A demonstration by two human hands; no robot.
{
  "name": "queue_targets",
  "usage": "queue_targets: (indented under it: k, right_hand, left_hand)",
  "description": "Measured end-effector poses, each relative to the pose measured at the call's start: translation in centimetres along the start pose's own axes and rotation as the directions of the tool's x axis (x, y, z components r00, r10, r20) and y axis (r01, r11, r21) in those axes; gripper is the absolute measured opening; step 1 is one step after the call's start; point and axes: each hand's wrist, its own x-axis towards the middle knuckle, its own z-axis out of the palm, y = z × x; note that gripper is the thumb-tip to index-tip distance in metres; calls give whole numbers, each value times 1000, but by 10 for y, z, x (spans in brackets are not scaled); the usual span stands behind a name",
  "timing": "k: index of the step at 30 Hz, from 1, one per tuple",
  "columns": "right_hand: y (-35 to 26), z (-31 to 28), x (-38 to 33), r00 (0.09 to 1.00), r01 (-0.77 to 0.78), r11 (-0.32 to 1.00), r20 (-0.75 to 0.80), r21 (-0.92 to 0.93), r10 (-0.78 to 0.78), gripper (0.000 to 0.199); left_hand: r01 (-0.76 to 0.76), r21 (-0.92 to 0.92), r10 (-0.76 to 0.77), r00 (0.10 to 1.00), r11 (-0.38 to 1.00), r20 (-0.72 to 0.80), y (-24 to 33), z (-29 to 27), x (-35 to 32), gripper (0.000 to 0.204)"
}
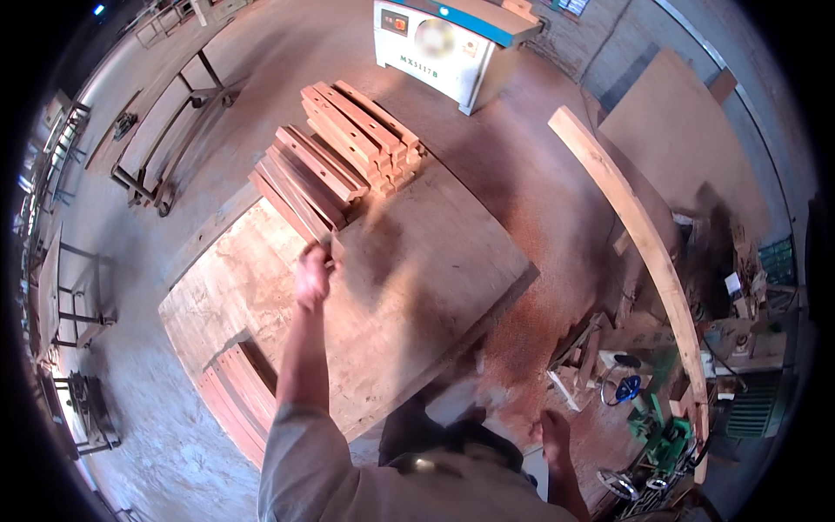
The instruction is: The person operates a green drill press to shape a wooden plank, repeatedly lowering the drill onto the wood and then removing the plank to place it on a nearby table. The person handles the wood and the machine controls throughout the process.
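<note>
My left hand [315, 274] reaches over the board-topped work table, its fingers closed at the near end of a reddish wooden strip [291, 204]. That strip lies at the left side of a row of similar wooden strips [323, 165]. Just behind them, notched wooden pieces with holes [357, 122] are piled in layers. Low at my right side hangs my right hand [552, 435], fingers curled, with nothing visible in it. The left fingertips are slightly blurred against the wood.
The table's pale board top [435, 252] spreads before me, with more wooden strips [235, 396] at its near left. A white machine with a blue top [435, 52] stands beyond. At right are a long curved plank [639, 217] and green machinery with handwheels [665, 444]. Sawdust [522, 348] covers the floor.
</note>
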Motion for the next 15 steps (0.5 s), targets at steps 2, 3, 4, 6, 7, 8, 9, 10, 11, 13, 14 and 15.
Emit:
queue_targets:
  k: [2, 3, 4, 6, 7, 8, 9, 10, 11, 13, 14, 15]
  right_hand:
    - [-25, 35, 6, 969, 246, 966, 39, -82, -243, 14]
    - [-40, 51, 11, 948, 309, 944, 121, -117, -295, 15]
    - [-51, 65, 16, 919, 371, 917, 199, -147, -340, 16]
    - [-71, 95, 19, 718, 691, 688, 318, -222, -620, 35]
    - [-94, 112, 9, 564, 823, 461, 381, -332, -732, 46]
    - [-111, 123, 3, 426, 891, 308, 374, -335, -824, 49]
    - [-123, 126, -3, 277, 926, 146, 364, -348, -889, 51]
    - [-128, 125, -14, 339, 910, 213, 343, -355, -876, 51]
    - [-130, 117, -21, 406, 886, 288, 311, -363, -859, 52]
    - [-121, 80, -19, 447, 857, 343, 222, -384, -867, 48]
    - [-113, 50, -19, 588, 803, 517, 249, -296, -770, 46]
    - [-106, 17, -22, 698, 713, 674, 289, -196, -655, 45]
  left_hand:
    - [-103, 8, 102, 988, 995, 119, -11, 29, -72, 20]
    - [-63, 4, 62, 987, 998, 148, -19, 42, -98, 21]
    - [-170, 106, 128, 939, 980, 319, -24, 54, -129, 24]
    - [-227, 40, 201, 920, 973, 337, -41, 87, -192, 26]
    - [-210, 49, 180, 920, 977, 347, -52, 103, -219, 26]
    - [-153, -17, 147, 903, 988, 403, -61, 117, -246, 28]
    - [-145, 58, 110, 907, 988, 406, -61, 137, -277, 28]
    - [-402, 169, 281, 832, 900, 479, -89, 139, -288, 33]
    - [-402, 203, 241, 807, 893, 539, -84, 159, -314, 28]
    - [-360, 235, 134, 755, 903, 642, -87, 179, -344, 22]
    - [-313, 242, 65, 723, 918, 688, -96, 175, -340, 20]
    - [-266, 258, -6, 685, 929, 729, -101, 177, -337, 18]
